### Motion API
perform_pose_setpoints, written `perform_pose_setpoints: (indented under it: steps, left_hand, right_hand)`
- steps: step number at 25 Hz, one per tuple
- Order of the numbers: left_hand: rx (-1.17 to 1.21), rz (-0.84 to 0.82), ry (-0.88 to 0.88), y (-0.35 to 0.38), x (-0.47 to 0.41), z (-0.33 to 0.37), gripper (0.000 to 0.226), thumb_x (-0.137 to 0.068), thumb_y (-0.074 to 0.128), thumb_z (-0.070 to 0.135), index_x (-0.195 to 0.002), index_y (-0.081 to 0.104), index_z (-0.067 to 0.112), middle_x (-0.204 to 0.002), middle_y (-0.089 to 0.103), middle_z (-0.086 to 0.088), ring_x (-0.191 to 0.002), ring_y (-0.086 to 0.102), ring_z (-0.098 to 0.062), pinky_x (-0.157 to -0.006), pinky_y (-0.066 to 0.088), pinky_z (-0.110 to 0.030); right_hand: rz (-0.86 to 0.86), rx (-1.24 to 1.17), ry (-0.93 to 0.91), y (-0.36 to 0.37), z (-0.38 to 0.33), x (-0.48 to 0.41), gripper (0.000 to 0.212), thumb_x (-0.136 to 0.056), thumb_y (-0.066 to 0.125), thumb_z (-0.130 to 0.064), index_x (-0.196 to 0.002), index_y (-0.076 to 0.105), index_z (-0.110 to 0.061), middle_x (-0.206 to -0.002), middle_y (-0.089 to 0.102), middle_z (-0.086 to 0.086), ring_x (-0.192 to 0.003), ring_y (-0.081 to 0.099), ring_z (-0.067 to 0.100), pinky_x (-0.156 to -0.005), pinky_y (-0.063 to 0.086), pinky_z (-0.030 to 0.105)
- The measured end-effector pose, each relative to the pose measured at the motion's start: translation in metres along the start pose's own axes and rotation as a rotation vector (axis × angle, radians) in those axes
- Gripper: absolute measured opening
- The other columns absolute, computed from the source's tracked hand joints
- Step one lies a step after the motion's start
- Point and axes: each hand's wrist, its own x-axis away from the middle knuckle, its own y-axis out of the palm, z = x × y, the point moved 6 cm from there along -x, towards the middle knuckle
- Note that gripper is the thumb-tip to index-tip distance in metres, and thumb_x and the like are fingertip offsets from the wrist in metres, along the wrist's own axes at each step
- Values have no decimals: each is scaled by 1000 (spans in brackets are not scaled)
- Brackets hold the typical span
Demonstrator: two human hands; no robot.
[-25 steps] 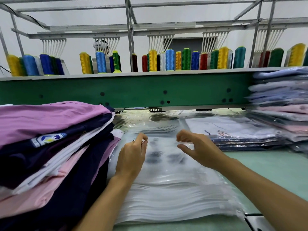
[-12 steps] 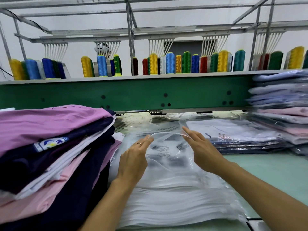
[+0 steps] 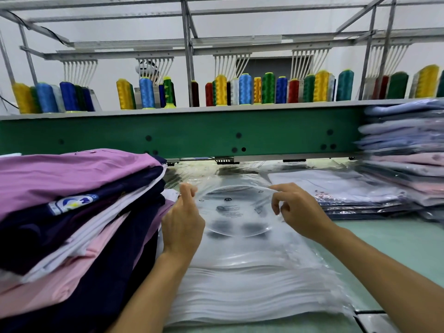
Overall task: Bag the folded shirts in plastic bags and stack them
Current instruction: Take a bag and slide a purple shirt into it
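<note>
left hand [image 3: 183, 219] and right hand [image 3: 296, 209] each pinch the top plastic bag's [image 3: 234, 212] open mouth

Hands counted: 2. The left hand [image 3: 182, 227] and right hand [image 3: 296, 212] both pinched 1 plastic bag [image 3: 234, 212]. Beneath the grip lay 1 stack of bags [image 3: 252, 296]; the sheets were too many to count. Left of the grip was 1 pile of unbagged shirts [image 3: 72, 212]. Right of it were 2 stacks of bagged shirts: low stack [image 3: 348, 195] near, tall stack [image 3: 408, 150] beyond. Past the grip stood thread cones [image 3: 245, 88], overlapping, with no firm count, and 5 guide-tube clusters [image 3: 230, 63] hung above.
</note>
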Motion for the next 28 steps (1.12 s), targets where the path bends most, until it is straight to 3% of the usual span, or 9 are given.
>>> perform_pose_setpoints:
  steps: [3, 6, 8, 11, 16, 19, 23, 26, 28]
  left_hand:
    - [-60, -139, 54, 13, 4, 1, 73, -65, 49, -15, -126, 44, 26, -92, 69, 3, -67, 59, -29, -54, 32, -31]
    - [-49, -360, 114, 34, 12, -1, 80, -72, 53, -6, -137, 44, 39, -131, 60, 13, -111, 59, -17, -75, 42, -29]
    - [1, -677, 136, 59, 26, -6, 69, -83, 50, 3, -139, 42, 43, -149, 44, 15, -134, 43, -15, -102, 40, -38]
    - [4, -1011, 119, 84, 48, -17, 43, -95, 44, 34, -136, 43, 44, -139, 52, 15, -135, 42, -15, -112, 30, -50]
    - [41, -1001, 75, 89, 53, -19, 43, -81, 35, 72, -116, 41, 46, -133, 54, 16, -127, 47, -11, -113, 22, -53]
    - [38, -984, 58, 80, 53, -13, 49, -78, 32, 82, -108, 42, 43, -127, 57, 13, -121, 50, -13, -109, 26, -53]
    - [-45, -1083, 43, 59, 36, -2, 70, -81, 37, 84, -122, 51, 30, -131, 58, 2, -119, 52, -23, -106, 33, -50]
    - [-111, -1047, 74, 38, 3, 12, 65, -94, 47, 64, -137, 46, 16, -136, 55, -8, -122, 52, -30, -97, 42, -42]
    - [-176, -954, 135, 16, -29, 21, 46, -99, 52, 38, -135, 48, 10, -135, 55, -13, -119, 54, -32, -91, 45, -39]
  right_hand:
    - [-108, -123, 28, 5, -2, 1, 57, -82, 53, 14, -93, 42, -40, -104, 69, -9, -78, 58, -3, -63, 51, 33]
    - [-242, -97, 23, 16, -9, 3, 69, -85, 58, 1, -129, 42, -50, -107, 66, -18, -85, 62, -1, -69, 55, 25]
    - [-385, 5, 31, 30, -7, 8, 54, -87, 62, -16, -127, 51, -52, -107, 62, -22, -85, 58, -4, -73, 53, 25]
    - [-585, -18, 114, 52, 3, 20, 28, -86, 64, -45, -114, 63, -50, -104, 62, -25, -82, 55, -7, -80, 50, 27]
    - [-628, -74, 213, 61, 10, 24, 44, -77, 52, -84, -105, 65, -51, -100, 66, -22, -84, 60, -2, -81, 51, 28]
    - [-572, -41, 291, 67, 12, 22, 37, -87, 51, -73, -96, 68, -42, -93, 68, -17, -84, 61, 6, -78, 50, 31]
    - [-560, 92, 353, 69, 9, 15, 12, -91, 57, -44, -90, 66, -37, -94, 68, -15, -86, 64, 14, -64, 46, 28]
    - [-492, 167, 388, 59, -5, -6, 9, -92, 56, -33, -93, 62, -39, -112, 67, -10, -94, 64, 17, -77, 54, 33]
    - [-421, 60, 416, 51, -29, -29, 14, -92, 56, -26, -91, 62, -38, -104, 67, -9, -88, 63, 14, -76, 54, 33]
